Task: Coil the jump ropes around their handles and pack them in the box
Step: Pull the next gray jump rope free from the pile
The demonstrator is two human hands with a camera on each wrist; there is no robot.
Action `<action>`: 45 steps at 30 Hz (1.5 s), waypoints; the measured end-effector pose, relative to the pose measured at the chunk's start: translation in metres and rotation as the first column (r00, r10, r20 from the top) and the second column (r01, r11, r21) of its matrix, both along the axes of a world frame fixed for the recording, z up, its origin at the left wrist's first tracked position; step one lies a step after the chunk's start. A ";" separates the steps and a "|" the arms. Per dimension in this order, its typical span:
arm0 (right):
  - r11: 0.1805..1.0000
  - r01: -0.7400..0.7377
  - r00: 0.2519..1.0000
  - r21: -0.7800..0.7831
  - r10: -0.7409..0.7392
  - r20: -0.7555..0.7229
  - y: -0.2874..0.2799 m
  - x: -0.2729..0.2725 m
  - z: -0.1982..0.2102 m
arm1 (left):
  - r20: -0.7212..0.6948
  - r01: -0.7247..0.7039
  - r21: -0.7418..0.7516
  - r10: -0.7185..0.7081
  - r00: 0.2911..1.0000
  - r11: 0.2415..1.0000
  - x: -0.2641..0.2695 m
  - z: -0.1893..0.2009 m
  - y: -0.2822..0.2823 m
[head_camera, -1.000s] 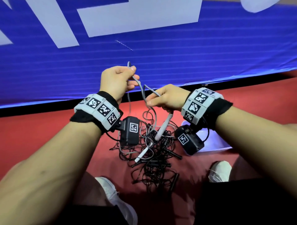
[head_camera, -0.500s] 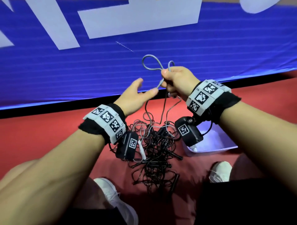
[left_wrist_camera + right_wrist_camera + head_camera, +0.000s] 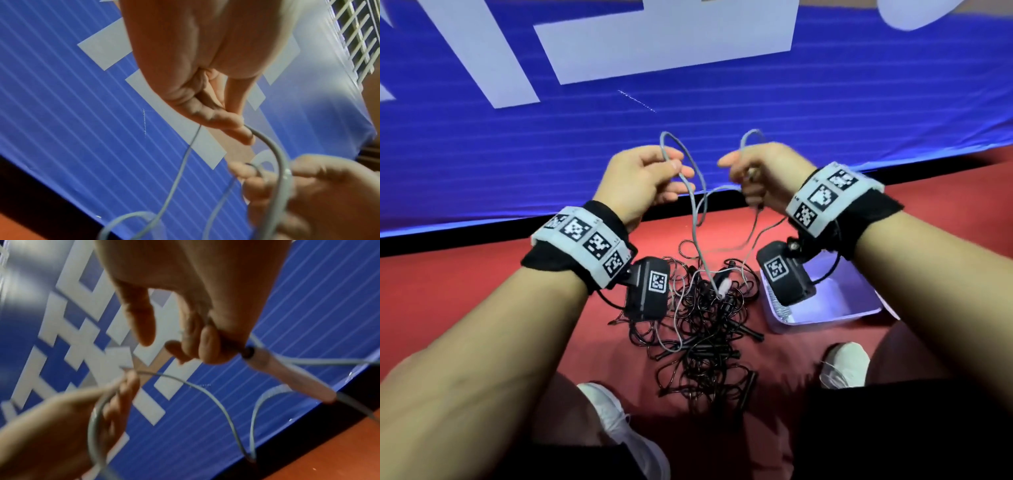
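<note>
At centre left of the head view I see my left hand (image 3: 643,178) raised in front of the blue banner (image 3: 482,154), its thumb and fingers pinching a loop of the grey jump rope (image 3: 690,192); the left wrist view shows the same pinch, fingertips (image 3: 236,128) closed on the cord. Below it, at lower centre, the tangled pile of black jump ropes (image 3: 702,342) lies on the red floor (image 3: 465,291) between my two white shoes (image 3: 619,425), with a white handle (image 3: 724,286) resting on top of the heap. From there the grey cord rises in slack curves to both hands. Right of centre, my right hand (image 3: 763,174) is clenched around the other pale handle (image 3: 287,373) of the grey rope, which juts from the bottom of the fist in the right wrist view, the cord leaving its tip. At lower right sits the lilac box (image 3: 859,313), just beside the pile, partly hidden by the wrist camera; I cannot tell what is inside.
</note>
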State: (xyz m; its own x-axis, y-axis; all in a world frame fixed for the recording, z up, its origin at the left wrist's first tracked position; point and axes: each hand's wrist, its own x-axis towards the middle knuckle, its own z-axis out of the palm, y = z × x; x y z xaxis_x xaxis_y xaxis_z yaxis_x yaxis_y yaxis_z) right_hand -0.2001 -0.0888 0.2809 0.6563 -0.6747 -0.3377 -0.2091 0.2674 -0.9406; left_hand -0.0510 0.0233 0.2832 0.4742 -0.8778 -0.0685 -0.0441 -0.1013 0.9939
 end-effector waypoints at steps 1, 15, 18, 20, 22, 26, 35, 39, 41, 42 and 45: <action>0.994 -0.101 0.993 -0.051 0.097 -0.071 0.007 0.002 -0.005 | -0.032 -0.025 -0.032 0.024 0.999 0.999 0.000 0.003 -0.001; 0.997 -0.008 0.997 -0.072 0.014 0.081 0.025 0.023 -0.007 | 0.105 0.200 0.310 -0.243 0.964 0.929 0.001 -0.015 0.006; 0.999 0.029 0.985 0.021 -0.032 0.167 0.020 0.020 0.003 | 0.182 0.371 0.434 -0.483 0.857 0.821 -0.002 -0.028 0.011; 0.998 0.062 0.976 0.032 -0.067 0.208 0.016 0.017 0.008 | 0.214 0.424 0.455 -0.558 0.802 0.783 -0.009 -0.031 0.014; 0.994 0.104 0.966 0.031 -0.108 0.234 0.012 0.014 0.010 | 0.183 0.462 0.393 -0.560 0.808 0.795 -0.016 -0.029 0.015; 0.982 0.187 0.952 0.034 -0.190 0.239 0.005 0.008 0.010 | 0.229 0.399 0.281 -0.464 0.856 0.873 -0.021 -0.027 0.011; 0.999 0.020 0.993 -0.035 -0.024 -0.114 0.016 0.007 -0.008 | 0.242 0.109 0.068 -0.122 0.963 0.992 -0.014 -0.018 0.005; 0.995 -0.085 0.988 -0.044 0.078 -0.132 0.023 0.009 -0.009 | 0.257 0.069 0.052 -0.080 0.963 0.996 -0.011 -0.017 0.005; 0.985 -0.147 0.983 -0.087 0.136 -0.127 0.025 0.011 -0.011 | 0.226 0.047 0.044 -0.056 0.973 0.998 -0.010 -0.015 0.006; 0.979 -0.166 0.980 -0.116 0.151 -0.131 0.026 0.012 -0.012 | 0.219 0.043 0.046 -0.052 0.974 0.998 -0.010 -0.015 0.006; 0.963 -0.193 0.976 -0.187 0.168 -0.140 0.033 0.014 -0.015 | 0.203 0.040 0.036 -0.047 0.978 0.999 -0.009 -0.016 0.006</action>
